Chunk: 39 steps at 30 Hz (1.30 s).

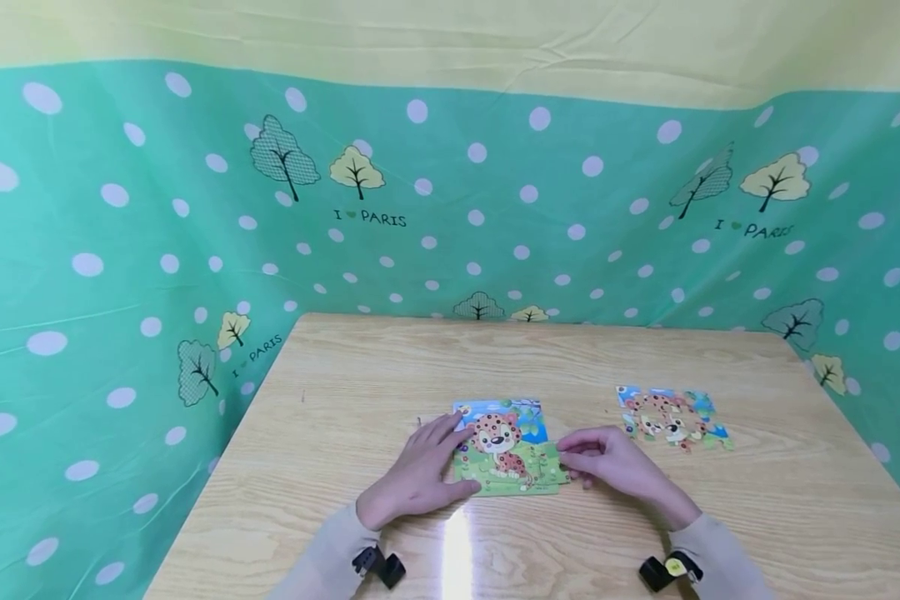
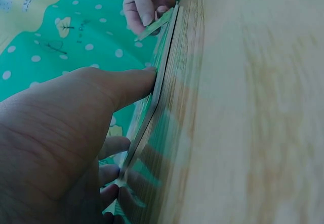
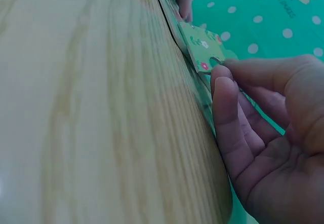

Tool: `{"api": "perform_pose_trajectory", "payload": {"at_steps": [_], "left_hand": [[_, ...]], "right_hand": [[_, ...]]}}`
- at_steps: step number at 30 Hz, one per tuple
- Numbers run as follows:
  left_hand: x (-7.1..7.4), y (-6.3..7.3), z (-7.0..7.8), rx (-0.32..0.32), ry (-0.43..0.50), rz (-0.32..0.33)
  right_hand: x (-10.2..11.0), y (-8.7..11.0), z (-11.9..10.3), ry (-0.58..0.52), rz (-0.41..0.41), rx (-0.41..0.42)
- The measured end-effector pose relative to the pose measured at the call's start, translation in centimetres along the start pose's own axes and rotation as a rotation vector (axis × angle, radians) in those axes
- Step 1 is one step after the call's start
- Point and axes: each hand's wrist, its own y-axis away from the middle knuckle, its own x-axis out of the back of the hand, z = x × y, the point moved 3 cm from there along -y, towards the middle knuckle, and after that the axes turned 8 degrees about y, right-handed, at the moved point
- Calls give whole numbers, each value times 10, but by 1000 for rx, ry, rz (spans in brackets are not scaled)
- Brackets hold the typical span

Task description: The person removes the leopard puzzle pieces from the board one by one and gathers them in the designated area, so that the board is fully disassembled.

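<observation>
A jigsaw puzzle board with a spotted leopard cub picture lies flat on the table. My left hand rests over its left side, fingers spread and fairly straight. In the left wrist view, the left thumb presses at the board's near edge. My right hand pinches a green puzzle piece with small flowers between thumb and fingers. That piece overlaps the board's lower right part and is tilted up from it in the right wrist view. The right fingertips cover its outer edge.
On the wooden table, a group of puzzle pieces showing another leopard picture lies to the right, beyond my right hand. A green polka-dot curtain hangs behind the table's far edge and along both sides.
</observation>
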Motion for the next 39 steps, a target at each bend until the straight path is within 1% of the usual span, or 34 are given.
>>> {"api": "perform_pose_trajectory", "payload": {"at_steps": [6,13,19,24,28,30,34,39], "left_hand": [[-1,0,-1,2,-13,-7],[2,1,-1,7,-14,-8],[1,2,0,10,-10,-5],[1,0,1,-2,-6,-2],[1,0,0,5,-7,-4],[2,0,0,7,-15,-1],[2,-1,0,11,-23,2],[0,-2,0,16,-28,-5]], "right_hand": [[7,8,8,10,49,-50],[18,16,17,27,97,-70],[32,30,26,64,153,-86],[43,39,32,70,202,-140],[50,45,36,62,238,-188],[54,48,37,69,251,-199],[63,54,41,106,275,-231],[74,63,46,185,289,-277]]}}
